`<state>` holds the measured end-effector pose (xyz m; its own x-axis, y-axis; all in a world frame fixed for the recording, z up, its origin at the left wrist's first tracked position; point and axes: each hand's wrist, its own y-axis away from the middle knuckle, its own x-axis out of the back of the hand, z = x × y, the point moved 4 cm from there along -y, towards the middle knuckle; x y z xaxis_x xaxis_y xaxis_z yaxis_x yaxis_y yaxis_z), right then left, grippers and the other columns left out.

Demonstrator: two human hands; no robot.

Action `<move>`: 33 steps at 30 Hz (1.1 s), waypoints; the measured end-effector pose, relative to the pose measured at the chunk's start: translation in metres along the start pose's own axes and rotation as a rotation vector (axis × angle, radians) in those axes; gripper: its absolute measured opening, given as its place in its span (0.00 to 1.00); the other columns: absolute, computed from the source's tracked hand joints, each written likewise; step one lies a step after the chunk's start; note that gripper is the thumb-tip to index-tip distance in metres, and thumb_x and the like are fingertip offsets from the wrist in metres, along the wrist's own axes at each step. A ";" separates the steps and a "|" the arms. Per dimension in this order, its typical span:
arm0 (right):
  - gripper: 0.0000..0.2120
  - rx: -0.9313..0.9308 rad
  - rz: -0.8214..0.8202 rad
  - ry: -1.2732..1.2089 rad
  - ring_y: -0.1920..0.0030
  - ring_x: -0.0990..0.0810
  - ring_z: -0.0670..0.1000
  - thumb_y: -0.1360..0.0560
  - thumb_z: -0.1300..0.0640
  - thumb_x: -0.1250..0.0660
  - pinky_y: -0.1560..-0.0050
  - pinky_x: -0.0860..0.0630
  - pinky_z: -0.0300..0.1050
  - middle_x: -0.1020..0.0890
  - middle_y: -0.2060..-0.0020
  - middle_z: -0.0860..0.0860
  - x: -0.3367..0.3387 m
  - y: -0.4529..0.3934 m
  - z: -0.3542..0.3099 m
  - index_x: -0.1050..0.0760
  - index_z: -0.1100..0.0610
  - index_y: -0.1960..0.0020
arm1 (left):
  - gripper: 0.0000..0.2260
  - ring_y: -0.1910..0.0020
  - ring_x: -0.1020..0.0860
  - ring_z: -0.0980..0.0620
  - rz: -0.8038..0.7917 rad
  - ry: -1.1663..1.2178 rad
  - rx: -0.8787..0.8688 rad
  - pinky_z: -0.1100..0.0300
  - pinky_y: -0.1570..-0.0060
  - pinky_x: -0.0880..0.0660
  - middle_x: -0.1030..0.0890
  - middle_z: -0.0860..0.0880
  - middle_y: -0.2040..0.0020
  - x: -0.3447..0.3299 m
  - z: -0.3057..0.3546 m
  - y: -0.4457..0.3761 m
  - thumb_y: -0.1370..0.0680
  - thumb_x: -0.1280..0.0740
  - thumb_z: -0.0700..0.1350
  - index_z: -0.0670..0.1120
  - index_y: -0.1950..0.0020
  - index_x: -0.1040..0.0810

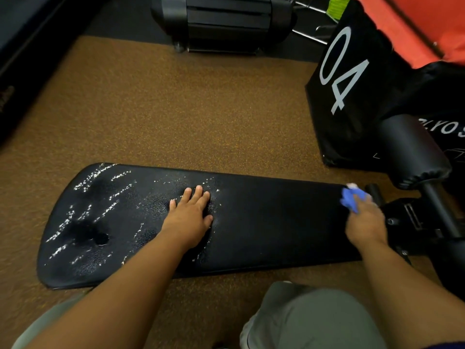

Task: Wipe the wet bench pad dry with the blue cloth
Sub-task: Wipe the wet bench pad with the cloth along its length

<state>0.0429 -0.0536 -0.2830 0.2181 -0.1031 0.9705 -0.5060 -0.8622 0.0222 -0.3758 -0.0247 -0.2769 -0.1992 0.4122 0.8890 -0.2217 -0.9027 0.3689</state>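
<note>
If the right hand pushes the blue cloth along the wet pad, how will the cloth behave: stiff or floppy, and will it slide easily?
The blue cloth looks bunched in the right hand, so it is probably soft and floppy. It likely glides over the droplets on the bench pad, dragging more where dry.

My bare left hand (190, 215) lies flat, palm down, fingers straight and slightly spread, pointing away from me, forearm reaching in from the lower left. My bare right hand (364, 217) is out to the right, fingers curled around something bunched, wrist bent a little, forearm running in from the lower right corner. Both arms are extended forward, well apart.
</note>
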 end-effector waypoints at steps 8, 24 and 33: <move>0.17 -0.057 0.124 -0.123 0.40 0.28 0.64 0.24 0.66 0.41 0.35 0.32 0.56 0.25 0.40 0.64 0.007 0.021 -0.035 0.28 0.61 0.36 | 0.28 0.23 0.58 0.46 -0.007 -0.025 0.008 0.40 0.28 0.52 0.56 0.51 0.21 -0.001 0.002 -0.001 0.19 0.45 0.54 0.50 0.22 0.52; 0.22 0.866 -0.303 -0.311 0.29 0.36 0.55 0.28 0.58 0.40 0.29 0.40 0.51 0.33 0.30 0.50 -0.059 0.177 -0.166 0.29 0.54 0.33 | 0.21 0.23 0.50 0.48 0.207 0.314 -0.033 0.50 0.25 0.53 0.43 0.48 0.22 0.022 -0.023 0.016 0.21 0.43 0.39 0.48 0.27 0.37; 0.18 0.188 -0.866 -1.241 0.43 0.21 0.49 0.29 0.57 0.34 0.42 0.27 0.39 0.19 0.43 0.55 0.021 0.171 -0.183 0.24 0.60 0.40 | 0.13 0.37 0.25 0.50 0.192 0.973 -0.035 0.56 0.38 0.30 0.19 0.49 0.41 0.046 -0.005 0.033 0.26 0.35 0.54 0.57 0.43 0.22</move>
<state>-0.1922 -0.1126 -0.2149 0.9714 0.1952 -0.1353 0.2304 -0.9128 0.3373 -0.3975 -0.0353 -0.2252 -0.9281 0.1950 0.3173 -0.1281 -0.9671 0.2196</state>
